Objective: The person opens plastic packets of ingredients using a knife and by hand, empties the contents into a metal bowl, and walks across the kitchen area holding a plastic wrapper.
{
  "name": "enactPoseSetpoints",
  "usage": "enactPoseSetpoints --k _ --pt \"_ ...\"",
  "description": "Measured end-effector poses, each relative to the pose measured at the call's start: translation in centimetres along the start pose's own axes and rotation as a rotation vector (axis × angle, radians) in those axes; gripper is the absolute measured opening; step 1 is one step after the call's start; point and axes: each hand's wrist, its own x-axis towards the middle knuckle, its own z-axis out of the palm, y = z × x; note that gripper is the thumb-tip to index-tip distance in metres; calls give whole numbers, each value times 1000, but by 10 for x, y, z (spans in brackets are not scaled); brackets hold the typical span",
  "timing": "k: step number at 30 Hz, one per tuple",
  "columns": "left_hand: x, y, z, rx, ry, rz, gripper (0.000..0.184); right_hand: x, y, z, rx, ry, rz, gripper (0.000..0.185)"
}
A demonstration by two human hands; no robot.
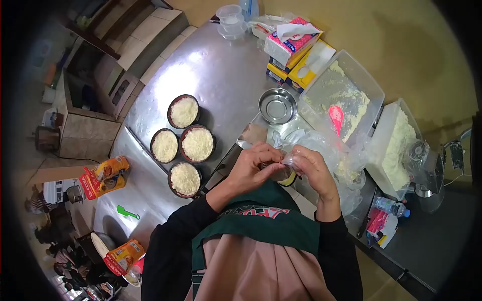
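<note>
In front of my apron, both hands meet over thin clear plastic, which looks like the edge of a plastic bag (354, 155). My left hand (255, 165) is closed, its thumb and fingers pinching the plastic from the left. My right hand (312, 169) is also closed, gripping the plastic between thumb and bent fingers. Part of a round container with a yellowish rim (288, 179) shows beneath the hands; its contents are hidden. Beyond them stands a steel bowl (277, 106). To the left, several dark round bowls (197, 144) are heaped with white grated food.
At right, a clear plastic tub (376, 93) holds white shreds and a pink spoon (336, 118). A second tub (372, 168) holds more. Tissue boxes (281, 50) stand at the back. Orange packets (104, 176) and a green spatula (128, 212) lie left on the metal table (226, 65).
</note>
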Motion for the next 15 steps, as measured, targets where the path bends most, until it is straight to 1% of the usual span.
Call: enactPoseSetpoints --k 2,3,5,6,7,9,10,11,12,13,14,15 --pt "6 0 0 -52 119 -1 8 6 -9 0 -134 54 -170 45" --pt "-5 18 -5 -45 124 -5 8 -6 -18 13 -131 46 -172 45" --pt "-3 28 -11 -47 184 -86 6 -7 -24 16 -138 46 -443 40" --pt "-3 30 -13 -61 211 -92 5 -6 -27 16 -144 41 -454 40" --pt "-1 32 -15 -55 215 -83 5 -5 -29 16 -164 81 -496 40" --pt "2 36 -19 -137 280 -37 7 -3 -31 17 -184 120 -545 40" --pt "1 36 -20 -204 270 -65 10 -1 -30 17 -205 156 -539 39" --pt "0 38 -23 -199 271 -62 10 0 -29 17 -225 193 -531 39" --pt "-1 40 -26 -319 260 -98 10 2 -28 18 -224 192 -537 39" --pt "-2 41 -28 -440 246 -136 11 3 -26 19 -254 236 -539 35" --pt "-2 38 -29 -492 226 -78 14 3 -26 21 -285 280 -540 31" --pt "-3 39 -32 -489 221 -76 14 4 -26 22 -283 285 -543 31"
